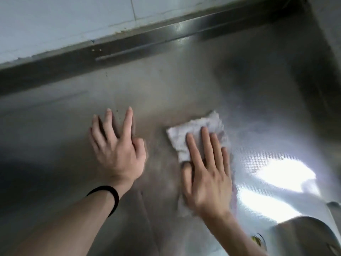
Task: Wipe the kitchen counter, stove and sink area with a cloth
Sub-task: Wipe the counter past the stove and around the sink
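Observation:
A pale, crumpled cloth (193, 132) lies flat on the stainless steel counter (166, 89). My right hand (206, 172) presses down on it with straight, spread fingers, covering its near half. My left hand (118, 146) rests on the bare steel to the left of the cloth, fingers spread, a black band round the wrist. At the bottom right the sink basin (302, 235) curves down, with its drain (258, 240) partly in view.
A raised steel backsplash ledge (129, 47) runs along the back under a pale tiled wall (64, 21). A steel side wall (321, 61) closes the right. Small dark specks (118, 115) dot the counter beyond my left hand. Bright glare (284, 174) lies near the sink.

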`<state>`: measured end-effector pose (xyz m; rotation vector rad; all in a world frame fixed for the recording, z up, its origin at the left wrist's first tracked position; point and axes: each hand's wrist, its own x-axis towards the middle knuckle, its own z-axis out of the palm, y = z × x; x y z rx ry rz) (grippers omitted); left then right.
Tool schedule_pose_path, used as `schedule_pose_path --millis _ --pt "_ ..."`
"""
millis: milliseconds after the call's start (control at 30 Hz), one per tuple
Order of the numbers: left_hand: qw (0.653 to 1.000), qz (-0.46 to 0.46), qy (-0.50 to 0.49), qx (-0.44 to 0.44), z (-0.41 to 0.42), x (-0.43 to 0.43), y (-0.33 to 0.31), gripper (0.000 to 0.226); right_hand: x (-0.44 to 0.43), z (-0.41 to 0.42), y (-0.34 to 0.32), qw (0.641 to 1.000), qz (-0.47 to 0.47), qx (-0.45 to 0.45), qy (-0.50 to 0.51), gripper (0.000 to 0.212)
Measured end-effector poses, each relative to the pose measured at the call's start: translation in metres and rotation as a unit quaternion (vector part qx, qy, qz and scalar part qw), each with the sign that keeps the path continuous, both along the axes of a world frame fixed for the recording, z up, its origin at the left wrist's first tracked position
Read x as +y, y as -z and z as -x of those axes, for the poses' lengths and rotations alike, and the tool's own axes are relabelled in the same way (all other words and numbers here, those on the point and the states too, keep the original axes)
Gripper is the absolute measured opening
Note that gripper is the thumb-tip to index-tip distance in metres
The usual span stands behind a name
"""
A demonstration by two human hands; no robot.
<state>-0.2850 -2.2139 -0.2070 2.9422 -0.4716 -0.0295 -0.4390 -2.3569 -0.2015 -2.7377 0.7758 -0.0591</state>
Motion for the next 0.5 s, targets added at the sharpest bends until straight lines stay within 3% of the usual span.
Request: schedule_pose_path --millis 100,200,333,500 --pt "1.000 0.009 0.000 -0.002 0.000 0.000 0.000 0.072 0.030 0.072 -0.001 0.999 0.004 0.029 0.015 0.069" --pt "1.000 0.009 0.000 -0.008 0.000 0.001 0.003 0.072 0.034 0.080 -0.001 0.998 -0.003 0.048 0.039 0.074" --pt "1.000 0.006 0.000 -0.012 -0.002 0.001 0.005 0.072 0.002 0.038 0.003 0.999 -0.003 0.036 -0.018 0.076" --pt "1.000 -0.005 -0.009 0.020 -0.003 0.000 0.003 0.072 -0.054 -0.071 0.006 0.999 0.004 0.008 -0.040 0.068"
